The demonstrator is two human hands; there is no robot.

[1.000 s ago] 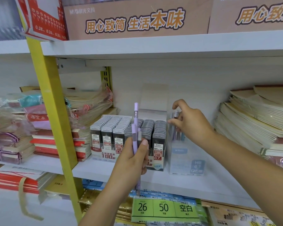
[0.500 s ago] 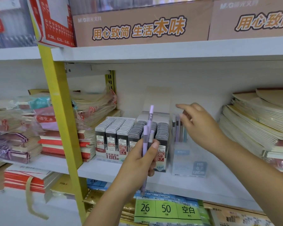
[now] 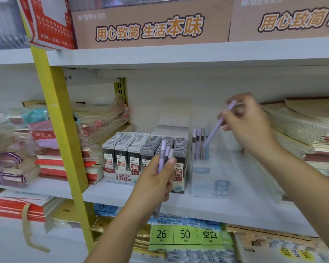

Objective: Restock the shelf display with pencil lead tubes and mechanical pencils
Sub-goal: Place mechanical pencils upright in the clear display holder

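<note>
My left hand (image 3: 156,179) grips a small bunch of mechanical pencils (image 3: 164,154), lilac and pale grey, upright in front of the lead tube display box (image 3: 122,158). That box holds several rows of grey-capped lead tubes. My right hand (image 3: 249,124) pinches one lilac mechanical pencil (image 3: 216,128), tilted, its lower end over the clear pencil box (image 3: 209,179). Several pencils (image 3: 198,143) stand upright at the back left of that clear box.
Stacks of notebooks (image 3: 308,133) lie right of the clear box, wrapped book stacks (image 3: 101,122) to the left. A yellow shelf upright (image 3: 57,114) rises on the left. Cardboard cartons (image 3: 150,23) sit on the shelf above. Green price tags (image 3: 184,234) hang below.
My right hand took a lilac pencil from the bunch in my left hand and moved it up and right over the clear box. The left hand sank slightly.
</note>
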